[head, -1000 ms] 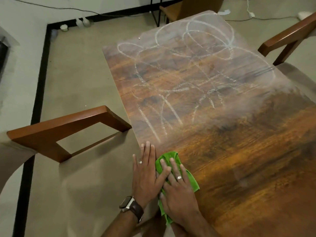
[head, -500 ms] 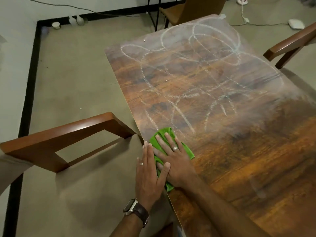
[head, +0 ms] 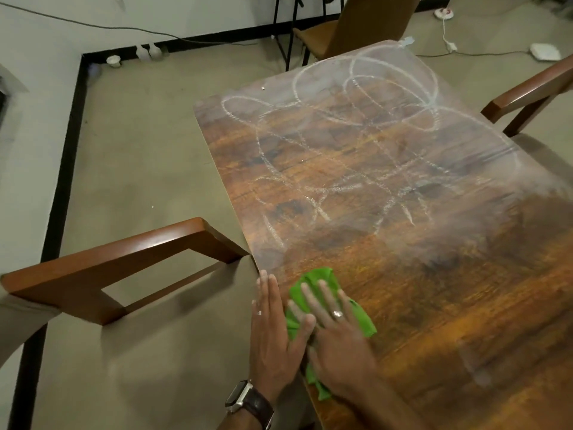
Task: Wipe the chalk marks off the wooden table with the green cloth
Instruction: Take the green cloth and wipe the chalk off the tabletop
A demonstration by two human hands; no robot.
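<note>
The wooden table (head: 434, 305) runs from the lower right to the upper middle. White chalk marks (head: 356, 156), loops and crossing lines, cover its far half; the near half shows only a faint haze. The green cloth (head: 322, 282) lies bunched on the table near its left edge. My right hand (head: 338, 336) presses flat on the cloth with straight fingers. My left hand (head: 273, 330) lies flat along the table's left edge, its thumb touching the cloth, a watch on the wrist.
A wooden chair arm (head: 124, 259) stands just left of the table edge. Another chair arm (head: 533, 91) is at the right, and a chair (head: 350, 29) stands at the far end. Cables and a power strip (head: 443, 12) lie on the floor.
My right hand pushed the cloth forward along the left edge, then drew it back toward me. A chalk stroke near the left edge is shorter now.
</note>
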